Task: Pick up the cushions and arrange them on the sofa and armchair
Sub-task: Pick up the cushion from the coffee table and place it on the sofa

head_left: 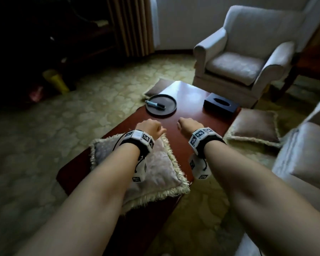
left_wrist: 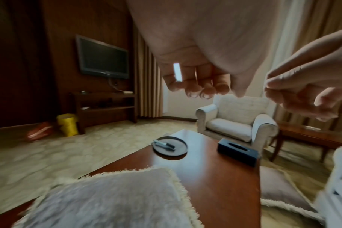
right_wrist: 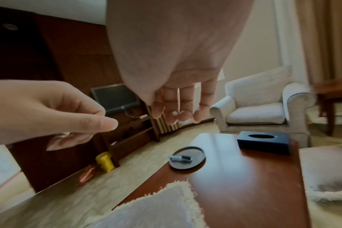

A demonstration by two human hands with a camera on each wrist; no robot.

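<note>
Hotel-style sitting room: pale armchair (head_left: 242,58) far right, wall TV (left_wrist: 103,59) above wooden console far left, patterned carpet (head_left: 44,126), long curtains (head_left: 131,24), tissue box (head_left: 220,105) on table (head_left: 192,115).

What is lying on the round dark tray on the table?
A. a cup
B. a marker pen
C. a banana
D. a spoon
B. In the head view a marker pen with a light barrel and dark cap lies flat on the round dark tray, on the red-brown coffee table; nothing else shows on it.
</note>
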